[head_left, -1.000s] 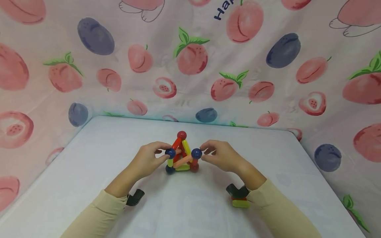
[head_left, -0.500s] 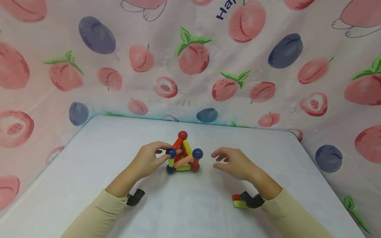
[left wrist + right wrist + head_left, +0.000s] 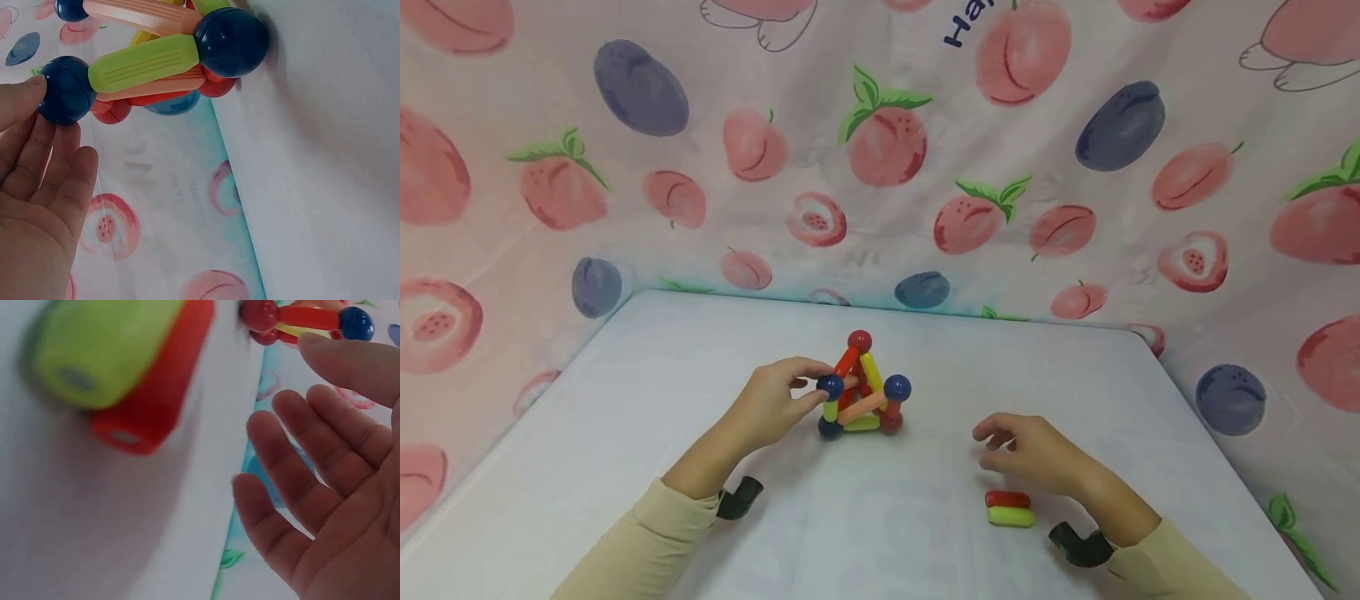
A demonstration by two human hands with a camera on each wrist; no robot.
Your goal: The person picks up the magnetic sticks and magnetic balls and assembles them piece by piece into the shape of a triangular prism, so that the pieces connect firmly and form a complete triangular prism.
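A structure of coloured magnetic rods and balls (image 3: 862,404) stands on the table. My left hand (image 3: 775,402) pinches its upper left blue ball (image 3: 67,90) between thumb and fingers; below that ball a yellow-green rod (image 3: 145,62) runs to another blue ball (image 3: 231,42). Red balls sit at the back top and lower right, and a second upper blue ball (image 3: 897,387) is at the right. My right hand (image 3: 1033,450) hovers with loosely bent fingers and holds nothing. Just below it, a loose red rod (image 3: 1007,499) and a yellow-green rod (image 3: 1011,517) lie side by side.
The white table (image 3: 700,333) ends at a fruit-printed cloth (image 3: 880,242) hanging behind and at the sides. Dark straps with camera mounts (image 3: 1078,546) sit at both wrists, the right one close to the loose rods.
My right hand has moved away from the right blue ball, rightward and toward me, over by the loose rods. My left hand stays at its ball, and the structure keeps its place.
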